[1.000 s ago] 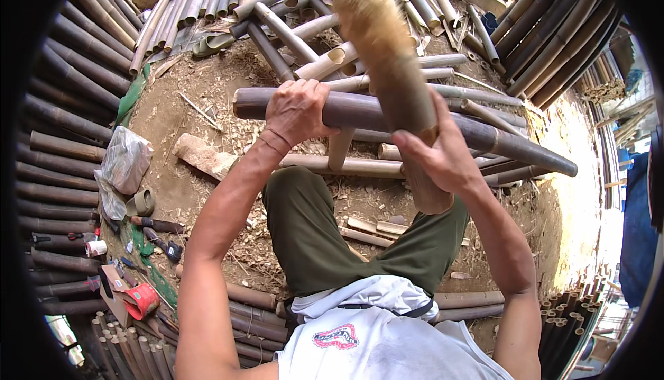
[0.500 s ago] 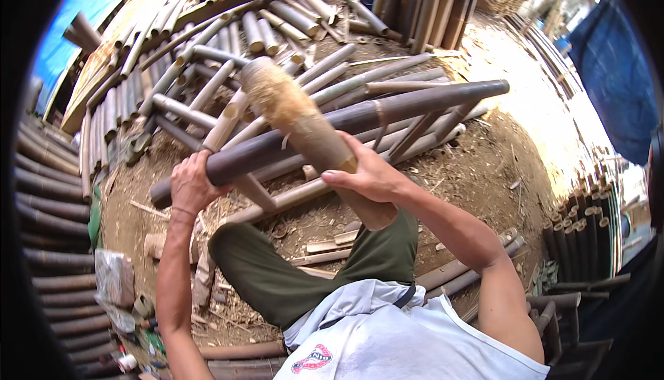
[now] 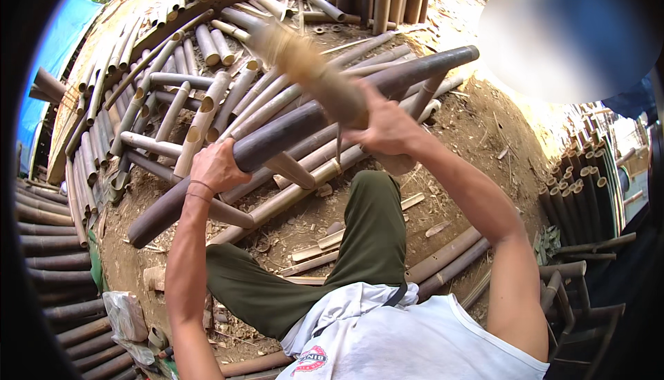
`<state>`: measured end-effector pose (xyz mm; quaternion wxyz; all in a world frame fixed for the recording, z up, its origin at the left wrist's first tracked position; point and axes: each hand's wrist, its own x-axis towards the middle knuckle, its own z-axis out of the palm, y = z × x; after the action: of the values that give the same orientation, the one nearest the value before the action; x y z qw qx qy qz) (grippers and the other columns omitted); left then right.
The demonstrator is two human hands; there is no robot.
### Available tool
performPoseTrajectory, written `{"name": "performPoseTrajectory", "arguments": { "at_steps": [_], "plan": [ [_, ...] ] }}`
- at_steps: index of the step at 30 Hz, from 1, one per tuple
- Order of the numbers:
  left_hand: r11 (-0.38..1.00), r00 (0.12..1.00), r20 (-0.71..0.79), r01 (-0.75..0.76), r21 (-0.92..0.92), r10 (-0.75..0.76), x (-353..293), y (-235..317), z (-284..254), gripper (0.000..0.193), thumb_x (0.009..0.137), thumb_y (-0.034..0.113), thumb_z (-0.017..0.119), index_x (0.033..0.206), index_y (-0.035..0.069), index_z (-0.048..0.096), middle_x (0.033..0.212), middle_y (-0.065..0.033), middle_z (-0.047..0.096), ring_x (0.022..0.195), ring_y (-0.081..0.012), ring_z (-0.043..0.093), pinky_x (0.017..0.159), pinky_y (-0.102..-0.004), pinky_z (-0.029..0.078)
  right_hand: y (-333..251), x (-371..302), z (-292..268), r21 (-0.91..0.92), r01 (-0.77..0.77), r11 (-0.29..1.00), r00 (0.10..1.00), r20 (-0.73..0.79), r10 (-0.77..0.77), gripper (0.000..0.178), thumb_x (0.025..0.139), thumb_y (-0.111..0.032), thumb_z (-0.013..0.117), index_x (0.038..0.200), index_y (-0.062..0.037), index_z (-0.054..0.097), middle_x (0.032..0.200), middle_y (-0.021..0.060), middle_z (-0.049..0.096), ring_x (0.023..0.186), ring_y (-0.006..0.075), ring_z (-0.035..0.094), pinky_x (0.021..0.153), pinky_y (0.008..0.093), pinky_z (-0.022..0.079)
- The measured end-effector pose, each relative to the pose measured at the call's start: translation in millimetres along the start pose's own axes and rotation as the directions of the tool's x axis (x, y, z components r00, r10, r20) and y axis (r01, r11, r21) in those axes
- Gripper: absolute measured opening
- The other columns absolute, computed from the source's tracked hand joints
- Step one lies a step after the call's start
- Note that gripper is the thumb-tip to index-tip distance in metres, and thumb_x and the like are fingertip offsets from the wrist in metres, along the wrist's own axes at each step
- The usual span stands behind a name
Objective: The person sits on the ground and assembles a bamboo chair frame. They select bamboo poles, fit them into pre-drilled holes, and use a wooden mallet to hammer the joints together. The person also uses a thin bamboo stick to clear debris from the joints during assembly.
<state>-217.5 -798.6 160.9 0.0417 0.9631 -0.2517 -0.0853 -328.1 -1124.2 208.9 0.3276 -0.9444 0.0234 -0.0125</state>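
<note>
Clearly, the boldest writing sits at 6 o'clock, where the white sleeveless shirt (image 3: 415,335) carries a printed emblem (image 3: 311,359) with a red-edged border and dark lettering across its middle. The dark bamboo pole (image 3: 287,133) slants from between 8 and 9 o'clock up to about 2 o'clock, above other bamboo lengths. At 9 o'clock the left hand (image 3: 220,165) is wrapped around it, a thin band (image 3: 201,185) on the wrist. Between 1 and 2 o'clock the right hand (image 3: 384,122), slightly blurred, has its fingers curled about a thick bamboo club (image 3: 325,88), whose fuzzy head points to 11 o'clock. The club crosses in front of the pole; whether the two touch, I cannot tell. Compared with half a second ago, more of the pole juts past the left hand toward 8 o'clock, the pole slants more steeply in view, and the club's head, sharper then, is smeared by motion. The view itself has shifted too. Olive trousers (image 3: 370,224) show just below centre, a plastic bag (image 3: 126,316) lies at 8 o'clock, and a blue sheet (image 3: 59,68) hangs at 10 o'clock.
</note>
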Motion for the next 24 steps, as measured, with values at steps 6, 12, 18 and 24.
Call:
{"name": "performPoseTrajectory", "arguments": {
  "at_steps": [6,12,18,24],
  "plan": [
    [0.999,0.999,0.016,0.041,0.006,-0.041,0,-10,4,0.066,0.059,0.049,0.081,0.106,0.006,0.064,0.096,-0.0218,0.07,0.093,-0.0382,0.068,0.086,-0.0453,0.053,-12,1,-7,0.082,0.025,0.996,0.997,0.066,-0.03,0.099,0.072,-0.042,0.081,0.148,-0.0047,0.032,0.122,0.0295,0.063,0.116,0.0385,0.063,0.104,0.0415,0.047],
    [0.993,0.995,-0.073,-0.075,-0.095,0.068,5,-3,11,0.083,0.059,0.045,0.084,0.128,0.008,0.056,0.101,-0.0158,0.07,0.1,-0.0346,0.067,0.089,-0.0437,0.053,54,-20,-21,0.057,-0.174,0.983,0.982,0.079,0.17,0.102,0.07,-0.043,0.081,0.151,-0.0077,0.03,0.13,0.0278,0.058,0.124,0.0357,0.058,0.106,0.0415,0.046],
    [0.998,0.977,-0.207,-0.055,0.026,0.059,33,60,16,0.061,0.065,0.038,0.086,0.11,0.006,0.06,0.105,-0.0147,0.07,0.102,-0.0315,0.068,0.088,-0.0409,0.054,152,5,-121,-0.203,-0.503,0.84,0.837,-0.354,0.416,0.104,0.074,-0.042,0.078,0.155,-0.01,0.021,0.125,0.0267,0.062,0.113,0.0378,0.064,0.1,0.043,0.051],
    [1.0,0.976,-0.219,-0.014,0.015,0.017,40,64,16,0.054,0.065,0.035,0.084,0.104,0.006,0.061,0.102,-0.0143,0.071,0.098,-0.0328,0.069,0.085,-0.0428,0.055,225,47,-162,-0.335,-0.664,0.668,0.733,-0.47,0.492,0.106,0.076,-0.041,0.075,0.158,-0.0155,0.012,0.118,0.0268,0.066,0.106,0.0391,0.068,0.095,0.0451,0.054]
  ]
}}
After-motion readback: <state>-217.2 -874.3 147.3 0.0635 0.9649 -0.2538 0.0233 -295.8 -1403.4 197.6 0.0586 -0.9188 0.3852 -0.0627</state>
